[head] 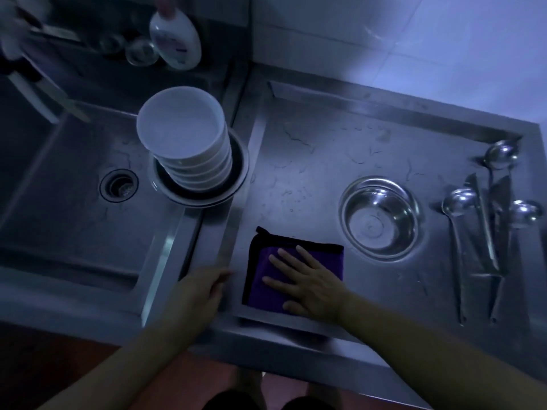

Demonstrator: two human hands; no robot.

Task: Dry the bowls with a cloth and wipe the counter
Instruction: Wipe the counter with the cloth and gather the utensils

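Six stacked white bowls (180, 125) — one cloth (266, 279) — three ladles (458, 202).

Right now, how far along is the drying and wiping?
Seemingly done: white bowls sit stacked in a metal basin; their dryness can't be judged. In hand: the right hand presses flat on the purple cloth at the counter's near corner; the left hand rests on the ridge. Left: water streaks farther back, around the steel bowl.

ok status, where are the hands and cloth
Right hand flat on purple cloth, counter wet. Left hand on the divider edge. White bowls stacked, untouched. Steel bowl ahead.
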